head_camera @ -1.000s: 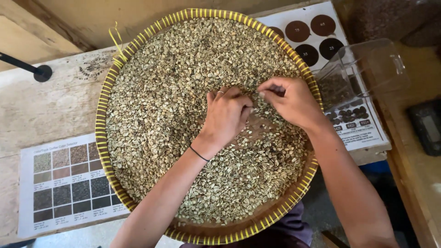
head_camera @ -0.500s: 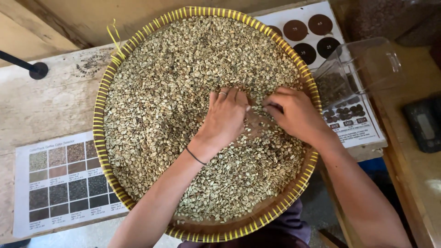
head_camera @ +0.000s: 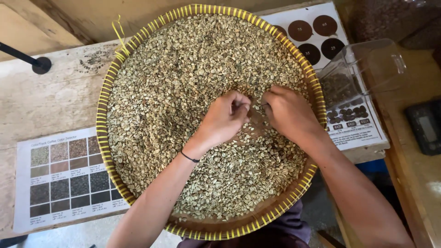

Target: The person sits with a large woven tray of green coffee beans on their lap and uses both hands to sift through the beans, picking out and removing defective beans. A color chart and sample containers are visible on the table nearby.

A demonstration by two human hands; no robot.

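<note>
Green coffee beans (head_camera: 183, 92), pale and unroasted, fill a round woven tray (head_camera: 103, 138) with a yellow-striped rim. Tray sits on a worn wooden table (head_camera: 46, 96), its near edge overhanging toward the person.

Left hand (head_camera: 225, 117): down in the beans right of the tray's centre, fingers curled under in a loose fist, knuckles up. Whether it has any beans pinched, cannot tell. Thin dark band (head_camera: 189, 157) on the wrist.

Right hand (head_camera: 287, 110): just beside the left, fingertips nearly meeting it, fingers bent down into the beans. Contents of the grip hidden, so cannot tell either. A small patch of bare tray bottom shows between and below the two hands.

Around the tray:
- printed chart of bean colour swatches (head_camera: 64, 174) in a grid, flat on the table at lower left, partly tucked under the rim.
- second printed sheet with dark brown discs (head_camera: 312, 34) at upper right.
- clear plastic container (head_camera: 363, 69) lying on that sheet, dark beans inside.
- small dark device (head_camera: 425, 126) on the wooden surface at far right.
- black rod with round base (head_camera: 39, 64) at upper left.
</note>
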